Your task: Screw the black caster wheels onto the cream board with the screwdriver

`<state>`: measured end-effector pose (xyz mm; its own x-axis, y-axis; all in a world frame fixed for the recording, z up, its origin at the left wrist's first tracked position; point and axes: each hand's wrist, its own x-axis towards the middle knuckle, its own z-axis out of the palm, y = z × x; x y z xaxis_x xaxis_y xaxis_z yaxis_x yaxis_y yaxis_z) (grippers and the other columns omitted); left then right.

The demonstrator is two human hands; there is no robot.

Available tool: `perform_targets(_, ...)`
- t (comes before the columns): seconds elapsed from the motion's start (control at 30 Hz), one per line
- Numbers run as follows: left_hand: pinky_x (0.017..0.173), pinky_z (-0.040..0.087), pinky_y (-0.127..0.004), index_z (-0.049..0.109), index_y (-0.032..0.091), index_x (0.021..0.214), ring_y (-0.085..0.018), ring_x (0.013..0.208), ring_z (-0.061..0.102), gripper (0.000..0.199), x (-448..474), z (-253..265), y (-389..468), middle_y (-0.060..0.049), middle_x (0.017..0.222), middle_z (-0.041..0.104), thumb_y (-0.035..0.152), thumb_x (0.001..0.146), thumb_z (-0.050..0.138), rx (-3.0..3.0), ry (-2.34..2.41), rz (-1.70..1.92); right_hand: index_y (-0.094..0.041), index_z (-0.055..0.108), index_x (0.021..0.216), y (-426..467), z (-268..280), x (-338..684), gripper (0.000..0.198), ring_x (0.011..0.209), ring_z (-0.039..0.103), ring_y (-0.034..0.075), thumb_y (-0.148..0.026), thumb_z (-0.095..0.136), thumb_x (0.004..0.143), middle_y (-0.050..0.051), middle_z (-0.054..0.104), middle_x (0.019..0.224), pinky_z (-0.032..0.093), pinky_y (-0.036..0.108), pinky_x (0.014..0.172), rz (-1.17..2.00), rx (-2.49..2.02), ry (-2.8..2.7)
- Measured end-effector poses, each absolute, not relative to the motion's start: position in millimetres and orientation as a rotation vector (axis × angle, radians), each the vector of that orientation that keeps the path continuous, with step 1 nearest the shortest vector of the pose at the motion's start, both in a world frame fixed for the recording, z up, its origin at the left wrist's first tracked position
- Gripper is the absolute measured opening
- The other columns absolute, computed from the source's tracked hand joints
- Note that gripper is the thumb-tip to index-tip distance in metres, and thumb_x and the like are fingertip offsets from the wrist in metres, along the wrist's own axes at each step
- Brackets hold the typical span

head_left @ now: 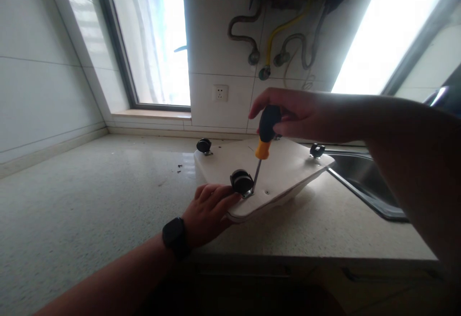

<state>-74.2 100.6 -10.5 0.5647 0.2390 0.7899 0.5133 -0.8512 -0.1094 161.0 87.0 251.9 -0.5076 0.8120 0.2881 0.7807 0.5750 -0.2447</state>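
Note:
A white flat-topped base [291, 164] lies on the counter with black casters sticking up from its corners. My right hand [300, 114] grips the dark blue and yellow handle of a screwdriver [264, 136], fingers around its upper end. The shaft slants down, its tip at the metal plate of the near caster [241, 181]. Wearing a black watch, my left hand [209, 210] holds the base's near left corner, with fingertips beside that caster's plate. The far left caster [203, 145] and the right caster [317, 151] stand apart from both hands. Another is partly hidden behind the screwdriver.
Small dark screws [179, 166] lie on the speckled counter [108, 210] left of the base. A steel sink [370, 186] is set in at the right. On the wall are a socket [220, 93] and pipes, including a yellow one [273, 37], below a dark appliance.

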Motion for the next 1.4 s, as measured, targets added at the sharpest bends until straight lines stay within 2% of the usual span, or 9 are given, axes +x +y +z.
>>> perform_targets(0.13,0.093,0.043,-0.042,0.058,0.018,0.131,-0.027,0.112,0.057,0.035,-75.1,-10.1,100.9,-0.012,0.128,0.069,0.034,0.101,0.064,-2.478,-0.607,-1.171,-0.025,0.065,0.120,92.5,262.1,165.6,0.039,0.078,0.064,0.021,-0.042,0.067,0.085,0.005,0.071,0.092,0.046,0.036,0.067,0.079,-1.400,-2.460)
perform_targets(0.33,0.093,0.043,-0.043,0.057,0.018,0.131,-0.028,0.111,0.058,0.036,-74.4,-12.0,102.1,-0.012,0.128,0.070,0.034,0.100,0.065,-2.475,-0.607,-1.166,-0.021,0.065,0.078,98.6,260.1,157.7,0.060,0.060,0.053,0.020,-0.081,0.060,0.077,0.005,0.058,0.064,0.033,0.038,0.058,-0.574,-1.676,-2.310)
perform_targets(0.47,0.094,0.042,-0.043,0.057,0.017,0.133,-0.029,0.113,0.057,0.039,-74.3,-11.8,102.2,-0.012,0.129,0.069,0.034,0.099,0.067,-2.483,-0.610,-1.163,-0.026,0.064,0.108,100.0,254.3,162.8,0.030,0.073,0.061,0.020,-0.047,0.059,0.087,0.005,0.069,0.094,0.044,0.036,0.062,-0.156,-1.480,-2.364)
perform_targets(0.57,0.094,0.043,-0.043,0.057,0.018,0.134,-0.029,0.112,0.058,0.040,-74.4,-11.6,102.4,-0.012,0.129,0.069,0.034,0.098,0.067,-2.486,-0.620,-1.156,-0.027,0.060,0.118,102.3,251.5,170.7,0.036,0.081,0.067,0.019,-0.030,0.060,0.082,0.004,0.069,0.106,0.054,0.034,0.069,0.289,-1.280,-2.375)
perform_targets(0.7,0.094,0.044,-0.043,0.055,0.019,0.134,-0.029,0.112,0.057,0.042,-75.4,-15.1,102.7,-0.013,0.128,0.066,0.034,0.097,0.069,-2.482,-0.620,-1.165,-0.025,0.065,0.112,105.4,249.7,174.3,0.035,0.076,0.068,0.019,-0.044,0.068,0.083,0.003,0.070,0.090,0.053,0.034,0.065,0.274,-1.249,-2.345)
perform_targets(0.87,0.085,0.049,-0.040,0.054,0.019,0.123,-0.027,0.101,0.055,0.046,-78.4,-1.3,92.3,-0.012,0.114,0.058,0.056,0.097,0.060,-2.468,-0.527,-1.500,-0.021,0.066,0.078,102.5,248.4,164.0,0.045,0.054,0.046,0.012,-0.065,0.075,0.078,0.000,0.058,0.064,0.033,0.033,0.056,-0.373,-1.455,-2.221)
perform_targets(1.0,0.087,0.045,-0.043,0.057,0.021,0.117,-0.025,0.101,0.056,0.021,-72.5,47.8,80.5,-0.009,0.110,0.062,0.035,0.104,0.047,-2.608,-0.758,-1.563,-0.022,0.059,0.072,101.3,247.9,158.9,0.051,0.052,0.042,0.012,-0.072,0.065,0.083,0.001,0.057,0.061,0.029,0.035,0.056,-0.526,-1.452,-2.229)
perform_targets(1.23,0.090,0.048,-0.040,0.067,0.023,0.107,-0.020,0.098,0.066,0.013,-42.4,110.1,89.7,-0.003,0.105,0.074,0.034,0.099,0.066,-2.773,-1.052,-1.654,-0.026,0.051,0.123,105.9,248.0,172.2,0.041,0.081,0.065,0.021,-0.032,0.060,0.083,0.007,0.071,0.112,0.048,0.036,0.067,0.119,-1.247,-2.402)
perform_targets(1.4,0.083,0.053,-0.038,0.066,0.020,0.102,-0.020,0.090,0.069,0.033,-18.6,116.8,102.2,-0.005,0.101,0.076,0.047,0.089,0.078,-2.795,-1.249,-1.782,-0.026,0.058,0.122,101.3,253.1,184.8,0.039,0.105,0.067,0.024,-0.031,0.063,0.084,0.006,0.071,0.119,0.053,0.039,0.086,0.328,-1.065,-2.456)
